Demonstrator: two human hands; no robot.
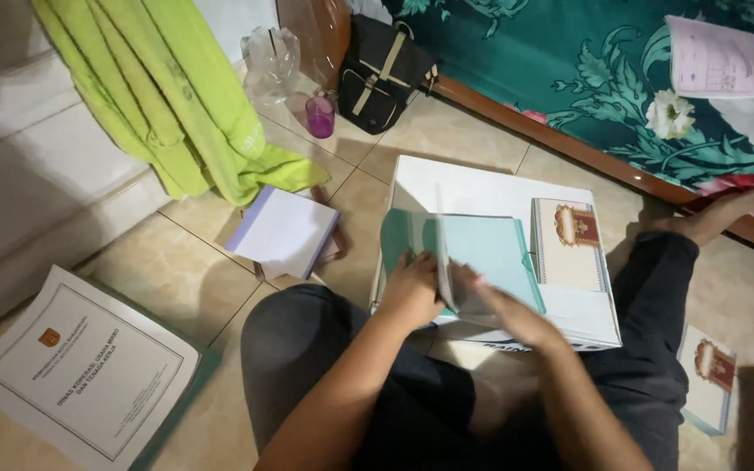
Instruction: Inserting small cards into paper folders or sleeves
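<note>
I sit on a tiled floor with a white box (482, 187) in front of my legs. On it lies an open teal folder (490, 249) with a raised page edge. My left hand (412, 288) presses on the folder's left side. My right hand (503, 305) grips the lower edge of the pages, fingers blurred. A small booklet with an ornate emblem (569, 244) lies on the box to the right of the folder.
A white document (89, 371) lies at lower left, a white notepad (283, 231) beside a lime-green cloth (176, 96). A black bag (381, 70), purple cup (319, 116) and clear plastic bottle (270, 57) stand behind. A floral-covered bed (621, 78) is at right; another booklet (710, 377) lies by my leg.
</note>
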